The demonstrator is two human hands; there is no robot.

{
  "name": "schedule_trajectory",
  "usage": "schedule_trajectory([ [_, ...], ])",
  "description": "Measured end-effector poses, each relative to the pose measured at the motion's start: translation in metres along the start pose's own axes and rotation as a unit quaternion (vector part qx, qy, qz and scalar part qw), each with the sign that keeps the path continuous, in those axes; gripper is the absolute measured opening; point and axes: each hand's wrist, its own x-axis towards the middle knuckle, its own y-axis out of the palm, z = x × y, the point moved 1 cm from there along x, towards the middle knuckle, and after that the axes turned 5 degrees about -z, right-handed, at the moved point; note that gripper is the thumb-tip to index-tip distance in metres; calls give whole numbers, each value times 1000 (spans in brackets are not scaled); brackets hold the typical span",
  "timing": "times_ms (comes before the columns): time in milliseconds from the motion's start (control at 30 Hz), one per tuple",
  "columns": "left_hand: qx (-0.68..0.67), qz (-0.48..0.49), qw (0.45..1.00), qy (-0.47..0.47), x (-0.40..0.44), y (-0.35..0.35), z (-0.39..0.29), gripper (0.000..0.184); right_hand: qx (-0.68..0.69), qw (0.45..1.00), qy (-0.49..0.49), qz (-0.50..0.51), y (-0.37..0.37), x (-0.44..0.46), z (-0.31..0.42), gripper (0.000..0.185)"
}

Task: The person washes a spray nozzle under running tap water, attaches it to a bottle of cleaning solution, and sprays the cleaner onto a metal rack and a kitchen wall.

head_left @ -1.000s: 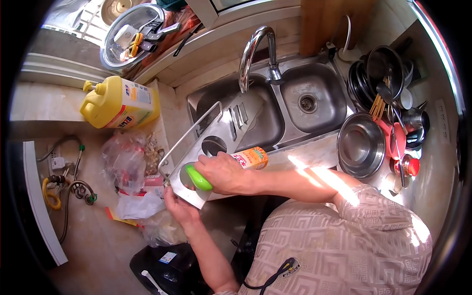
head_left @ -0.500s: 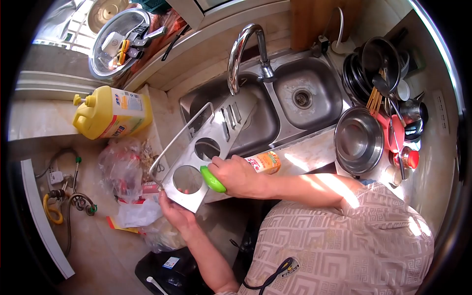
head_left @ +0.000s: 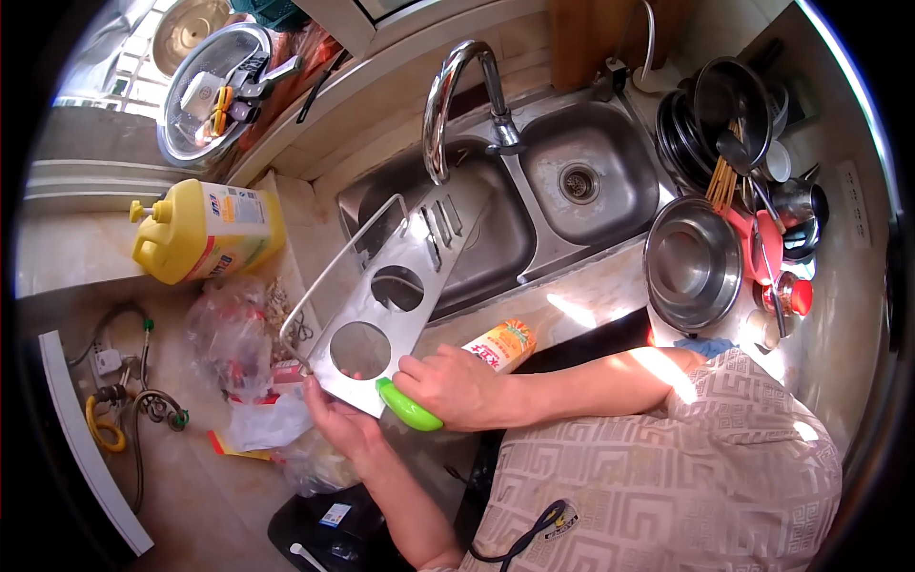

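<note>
A metal rack [head_left: 351,315] with two round holes, several slots and a rail along one side slants across the left sink basin [head_left: 496,238]. My left hand [head_left: 345,429] grips its near end from below, with the fingers partly hidden under the metal. My right hand [head_left: 450,386] is closed around a bright green brush [head_left: 410,406], held against the rack's near right corner. The brush's underside does not show. Just behind my right hand, an orange-and-white bottle [head_left: 502,345] lies on the counter edge.
A chrome faucet [head_left: 448,105] arches over the sink. To the right are a steel bowl [head_left: 693,267], stacked pans [head_left: 729,100] and utensils. At left stand a yellow jug [head_left: 214,229] and plastic bags [head_left: 233,334]. A colander [head_left: 212,95] sits on the sill.
My right hand and the green brush have moved down and slightly left, to the rack's near corner. My left hand keeps its hold. The view has shifted slightly.
</note>
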Motion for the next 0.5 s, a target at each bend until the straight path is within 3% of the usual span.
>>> schedule_trajectory([
  [67, 3, 0, 1000, 0, -1, 4, -1, 32, -2, 1000, -2, -7, 1, -6, 0, 34],
  [200, 6, -6, 1000, 5, 1, 4, -3, 33, -17, 996, 86, 34, 0, -17, -35, 38],
  [400, 0, -9, 1000, 2, 12, 1, -5, 32, -62, 987, 146, -10, -11, -28, -80, 45],
  [500, -17, 0, 1000, -6, 14, 2, -7, 33, -61, 987, 150, -9, -8, -29, -91, 34],
])
